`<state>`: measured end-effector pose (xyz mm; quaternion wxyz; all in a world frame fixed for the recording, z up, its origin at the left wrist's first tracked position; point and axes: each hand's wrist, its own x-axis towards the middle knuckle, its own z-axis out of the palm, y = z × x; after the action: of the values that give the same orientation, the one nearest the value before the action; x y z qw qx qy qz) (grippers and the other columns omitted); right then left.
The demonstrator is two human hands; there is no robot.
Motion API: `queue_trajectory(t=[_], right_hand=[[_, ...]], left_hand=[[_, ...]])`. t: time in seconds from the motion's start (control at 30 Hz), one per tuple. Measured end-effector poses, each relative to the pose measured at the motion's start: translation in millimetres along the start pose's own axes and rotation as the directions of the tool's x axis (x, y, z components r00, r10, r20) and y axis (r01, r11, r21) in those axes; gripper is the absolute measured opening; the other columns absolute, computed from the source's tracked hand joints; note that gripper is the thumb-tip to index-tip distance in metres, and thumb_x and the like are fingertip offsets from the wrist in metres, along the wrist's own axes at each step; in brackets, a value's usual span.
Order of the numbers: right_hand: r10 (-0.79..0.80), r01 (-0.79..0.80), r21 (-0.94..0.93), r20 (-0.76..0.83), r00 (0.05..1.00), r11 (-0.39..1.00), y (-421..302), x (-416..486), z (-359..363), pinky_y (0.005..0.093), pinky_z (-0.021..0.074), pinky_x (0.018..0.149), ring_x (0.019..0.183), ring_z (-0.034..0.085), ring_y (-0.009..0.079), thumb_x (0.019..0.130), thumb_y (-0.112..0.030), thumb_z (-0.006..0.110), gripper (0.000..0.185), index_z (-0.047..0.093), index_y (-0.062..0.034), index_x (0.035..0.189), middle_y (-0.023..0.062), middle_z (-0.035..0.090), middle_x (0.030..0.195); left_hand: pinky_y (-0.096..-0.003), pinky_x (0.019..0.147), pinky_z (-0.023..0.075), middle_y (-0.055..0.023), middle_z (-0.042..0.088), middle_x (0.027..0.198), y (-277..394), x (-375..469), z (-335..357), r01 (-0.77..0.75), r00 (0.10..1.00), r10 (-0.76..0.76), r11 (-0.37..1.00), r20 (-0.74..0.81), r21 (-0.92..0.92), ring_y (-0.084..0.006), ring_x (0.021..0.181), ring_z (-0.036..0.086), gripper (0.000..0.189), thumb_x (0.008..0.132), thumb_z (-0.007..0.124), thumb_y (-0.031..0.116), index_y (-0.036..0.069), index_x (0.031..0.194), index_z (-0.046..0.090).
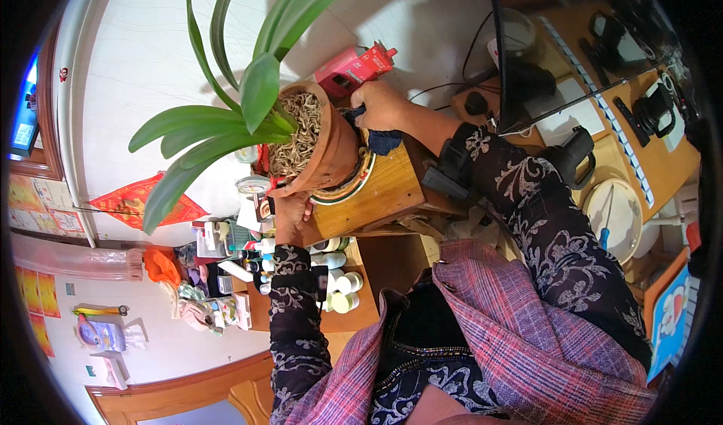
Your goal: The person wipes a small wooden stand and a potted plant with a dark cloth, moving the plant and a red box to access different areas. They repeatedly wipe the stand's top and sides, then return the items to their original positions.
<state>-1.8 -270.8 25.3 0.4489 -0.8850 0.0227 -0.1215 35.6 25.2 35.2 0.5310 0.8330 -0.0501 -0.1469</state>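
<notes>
A terracotta flowerpot (333, 153) holds a plant with long, broad green leaves (260, 89), rooted in coarse tan bark-like matter (298, 128). Its base rests over a round, coloured-rim saucer (349, 189) on a wooden cabinet top (390, 177). My left hand (292, 216) grips the pot's rim from the near left, its fingers partly hidden. On the pot's far right, my right hand (379, 107) pinches a dark blue cloth (385, 142), part of which lies on the cabinet edge by the saucer. Behind the pot leans a pink box (353, 70) bearing writing.
A large dark screen (556, 46) stands at the right, beside a pan-like round vessel (613, 213) with a screwdriver (605, 219) across it. Several white-capped bottles (345, 289) crowd a lower shelf. A red hanging ornament (149, 202) is on the wall.
</notes>
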Motion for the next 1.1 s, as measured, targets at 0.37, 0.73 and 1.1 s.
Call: queue_trajectory(t=[0.37, 0.73, 1.1], right_hand=[[-0.02, 0.02, 0.084, 0.003, 1.0, 0.996, 6.3, -14.4, -4.5, 0.0361, 0.0503, 0.077, 0.085, 0.066, 0.0289, 0.066, -0.016, 0.08, 0.032, 0.069, -0.0013, 0.093, 0.0182, 0.067, 0.088], [-0.074, 0.07, 0.153, 0.02, 0.997, 0.986, 11.7, -26.8, -7.6, 0.0371, 0.0507, 0.078, 0.087, 0.065, 0.0315, 0.062, -0.018, 0.079, 0.035, 0.069, -0.0018, 0.092, 0.0186, 0.067, 0.09], [-0.192, 0.178, -0.167, -0.072, 0.979, 0.97, 2.7, 17.3, 3.1, 0.0431, 0.0495, 0.076, 0.089, 0.063, 0.0356, 0.065, -0.01, 0.069, 0.029, 0.069, -0.0071, 0.094, 0.0184, 0.066, 0.09]], left_hand=[[-0.0223, 0.038, 0.0274, 0.0009, 0.054, 0.062, -18.3, 32.3, -17.8, 0.134, 0.991, -0.134, 0.991, 0.017, -0.008, -0.0088, 0.042, 0.039, 0.007, 0.087, 0.065, 0.013, 0.01, 0.089, 0.06], [-0.024, 0.05, 0.0343, -0.0004, 0.056, 0.077, -54.5, 69.2, -35.4, 0.094, 0.99, -0.087, 0.994, 0.111, -0.059, -0.0105, 0.058, 0.046, 0.013, 0.088, 0.063, 0.016, 0.009, 0.097, 0.056], [-0.0273, 0.062, 0.0385, -0.0034, 0.055, 0.092, -67.7, 71.8, -34.5, 0.036, 0.996, -0.026, 0.994, 0.09, -0.105, -0.0135, 0.072, 0.049, 0.028, 0.086, 0.065, 0.016, 0.007, 0.108, 0.049]])
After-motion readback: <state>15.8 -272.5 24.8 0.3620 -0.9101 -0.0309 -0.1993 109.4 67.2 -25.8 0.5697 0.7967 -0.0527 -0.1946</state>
